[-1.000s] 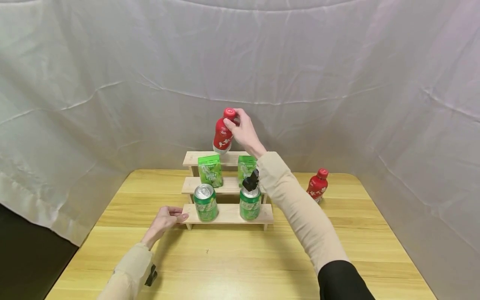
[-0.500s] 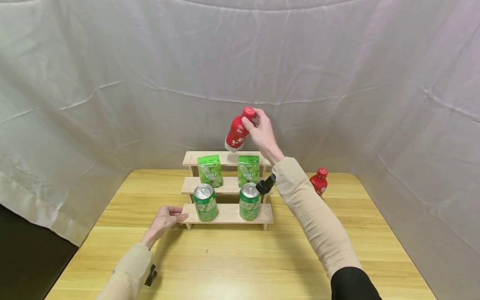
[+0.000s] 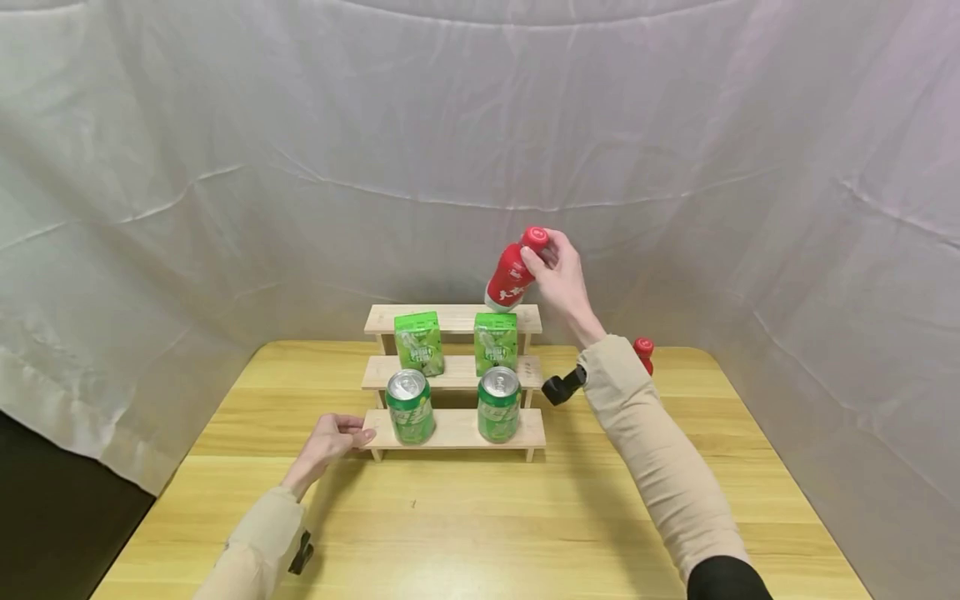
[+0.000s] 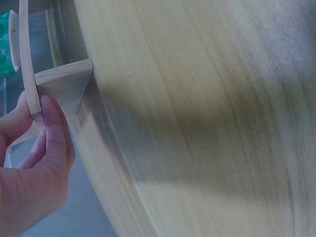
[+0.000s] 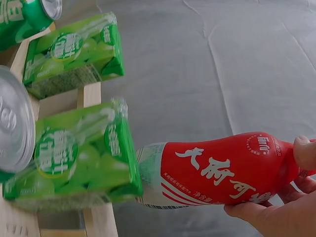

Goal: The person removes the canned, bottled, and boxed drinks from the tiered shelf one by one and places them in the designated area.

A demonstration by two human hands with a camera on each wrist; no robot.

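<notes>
My right hand (image 3: 560,271) holds a red-labelled plastic bottle (image 3: 510,277) by the neck below its cap. The bottle is tilted, its base above the right part of the wooden tiered shelf's top step (image 3: 457,317). In the right wrist view the bottle (image 5: 212,170) extends left, its bottom behind a green juice carton (image 5: 69,158). With thumb and fingers on either side of the board, my left hand (image 4: 42,153) pinches the left end of the bottom step (image 4: 27,64). Two green juice cartons stand on the middle step, and two green cans (image 3: 410,406) on the bottom step.
A second red bottle (image 3: 643,353) stands on the wooden table (image 3: 480,525) at the right, mostly hidden behind my right sleeve. Grey cloth (image 3: 480,125) hangs behind the table and along its sides.
My right hand has carried the red bottle rightward from above the middle of the top step to above its right part. My left hand stays at the bottom step's end.
</notes>
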